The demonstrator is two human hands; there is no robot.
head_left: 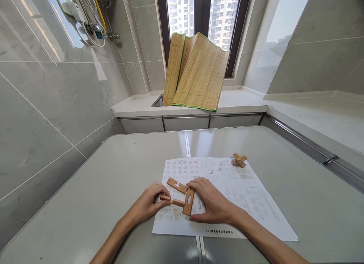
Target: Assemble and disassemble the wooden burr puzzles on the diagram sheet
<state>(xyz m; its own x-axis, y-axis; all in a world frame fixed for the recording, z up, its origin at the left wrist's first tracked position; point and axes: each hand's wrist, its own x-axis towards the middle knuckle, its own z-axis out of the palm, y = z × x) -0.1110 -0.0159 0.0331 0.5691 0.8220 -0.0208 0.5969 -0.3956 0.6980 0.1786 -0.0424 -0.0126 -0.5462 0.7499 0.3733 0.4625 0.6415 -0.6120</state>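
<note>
Small wooden pieces lie on a printed paper sheet (224,203). My left hand (152,199) pinches the end of a narrow wooden piece (165,197) between thumb and fingers. From there a thin wooden bar (178,202) reaches toward a flat slotted piece (188,200) with an oval hole. My right hand (212,201) holds that slotted piece at its right side, fingers at the top and thumb near the bottom. Just above, a notched wooden piece (176,185) rests at a slant, its right end near the slotted piece.
An assembled wooden cross (239,160) sits at the sheet's upper right corner. The sheet lies on a pale table (127,158) with a centre seam. Behind it, a folded bamboo mat (201,74) stands on a white ledge (241,101) before a window.
</note>
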